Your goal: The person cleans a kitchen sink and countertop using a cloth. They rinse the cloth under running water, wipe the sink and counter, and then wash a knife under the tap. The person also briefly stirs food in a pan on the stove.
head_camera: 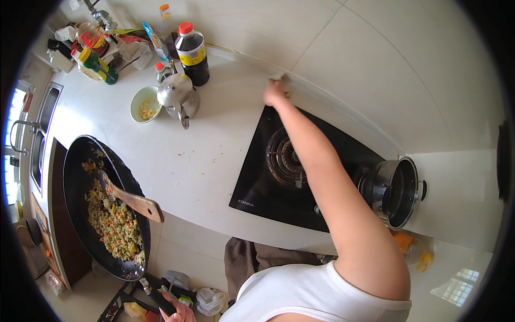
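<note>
At the bottom edge, my left hand [179, 310] grips the black handle of a wok [72, 193], which is tilted and hangs beside the counter. Fried rice with diced vegetables [114, 229] lies in the wok, with a wooden spatula [139, 203] resting on it. My right hand [275, 93] is stretched over the black gas hob [257, 173] to the counter at its back edge, by the wall. Its fingers are closed on a pale, cloth-like thing [283, 77], mostly hidden and blurred.
A steel pot [396, 193] stands on the hob's right side. Left of the hob are a metal kettle [177, 92], a bowl with chopped pale food [136, 106] and a soy sauce bottle [192, 56]. More bottles crowd the back left. Crumbs dot the counter [205, 133]. The sink [50, 102] is far left.
</note>
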The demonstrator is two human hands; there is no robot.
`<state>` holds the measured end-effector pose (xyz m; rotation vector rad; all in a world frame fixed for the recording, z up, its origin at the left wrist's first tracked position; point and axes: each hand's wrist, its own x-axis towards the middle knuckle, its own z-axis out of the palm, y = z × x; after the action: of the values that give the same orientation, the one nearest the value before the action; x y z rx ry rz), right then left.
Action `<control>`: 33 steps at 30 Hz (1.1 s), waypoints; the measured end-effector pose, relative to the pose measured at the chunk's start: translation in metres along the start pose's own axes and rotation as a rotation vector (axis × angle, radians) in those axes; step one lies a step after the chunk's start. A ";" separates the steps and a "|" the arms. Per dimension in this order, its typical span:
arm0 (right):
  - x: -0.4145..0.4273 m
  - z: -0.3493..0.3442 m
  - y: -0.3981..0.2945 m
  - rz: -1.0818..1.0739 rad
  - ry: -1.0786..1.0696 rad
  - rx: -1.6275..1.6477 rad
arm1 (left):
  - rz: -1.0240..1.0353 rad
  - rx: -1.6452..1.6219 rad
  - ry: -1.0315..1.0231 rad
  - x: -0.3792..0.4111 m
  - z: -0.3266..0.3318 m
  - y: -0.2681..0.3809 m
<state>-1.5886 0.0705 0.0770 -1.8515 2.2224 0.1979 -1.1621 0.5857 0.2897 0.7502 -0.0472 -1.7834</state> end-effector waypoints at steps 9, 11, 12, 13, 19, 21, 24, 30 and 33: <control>-0.035 -0.047 -0.031 -0.260 -0.252 1.215 | 0.042 -0.009 -0.027 -0.010 -0.005 0.000; -0.034 -0.059 0.010 -0.223 -0.142 1.094 | 0.050 0.001 -0.035 -0.013 -0.007 0.001; -0.019 -0.040 0.049 -0.184 0.030 0.765 | 0.029 0.008 -0.059 -0.008 -0.007 0.006; -0.029 -0.040 0.053 -0.130 0.052 0.404 | 0.034 0.013 -0.064 -0.009 -0.008 0.006; -0.117 0.011 -0.046 -0.138 -0.127 -0.008 | 0.078 0.056 -0.139 -0.023 -0.010 0.009; -0.148 0.025 -0.088 -0.257 -0.248 0.018 | 0.104 0.070 -0.184 -0.028 -0.010 0.012; -0.163 0.056 -0.126 -0.323 -0.189 0.134 | 0.142 0.103 -0.228 -0.034 -0.009 0.019; -0.108 -0.030 -0.116 -0.174 -0.114 0.511 | 0.121 0.063 -0.087 -0.039 -0.016 0.023; -0.036 -0.027 -0.064 -0.284 0.150 0.358 | 0.137 0.094 -0.079 -0.037 -0.012 0.021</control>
<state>-1.5223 0.0858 0.1163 -1.9933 1.8925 -0.3764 -1.1323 0.6146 0.3056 0.7260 -0.2317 -1.6888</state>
